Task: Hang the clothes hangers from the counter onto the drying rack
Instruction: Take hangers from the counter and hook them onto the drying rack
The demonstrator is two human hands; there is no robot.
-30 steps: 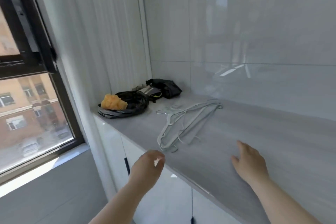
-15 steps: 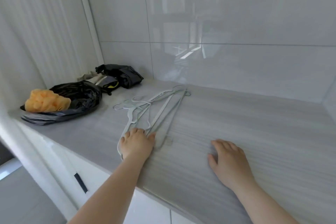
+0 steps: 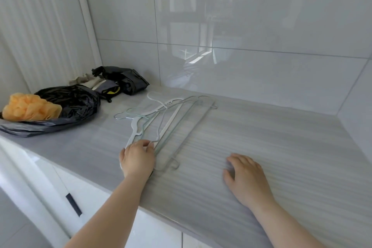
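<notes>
A loose pile of thin white and pale green clothes hangers (image 3: 173, 125) lies flat on the grey striped counter (image 3: 271, 131), hooks pointing to the far left. My left hand (image 3: 137, 159) rests on the pile's near end, fingers curled over the hanger corners. My right hand (image 3: 246, 179) lies flat on the bare counter to the right, fingers spread, holding nothing. No drying rack is in view.
At the far left of the counter a black plastic bag (image 3: 74, 102) holds an orange mesh puff (image 3: 30, 106). A dark pouch (image 3: 128, 78) and some cloth sit in the back corner. Glossy tiled walls close the back and right. White cabinet doors with a black handle (image 3: 73, 204) are below.
My view swung from the window to the counter. My left hand came up from below the edge onto the hangers' near end and stays there. My right hand stays flat on the counter.
</notes>
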